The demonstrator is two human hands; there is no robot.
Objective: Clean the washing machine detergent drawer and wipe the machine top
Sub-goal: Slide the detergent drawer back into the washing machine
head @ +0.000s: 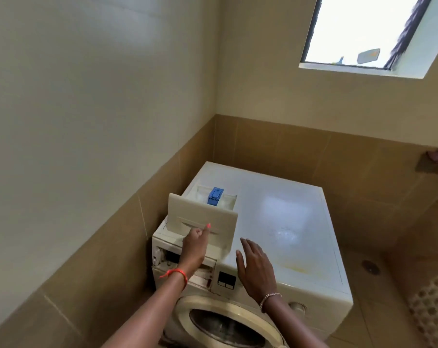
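Gripping detergent drawer [212, 217] on washing machine [295, 217], blue insert [215, 195] inside, left fingers [199, 232] curled, right fingers [249, 247] spread empty

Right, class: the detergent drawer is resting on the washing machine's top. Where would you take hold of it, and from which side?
Probably the recessed handle in the detergent drawer's front panel, coming from the washing machine's front. That panel faces the person, its slot offers a ready grip, and the open tray with its blue cap lies behind.
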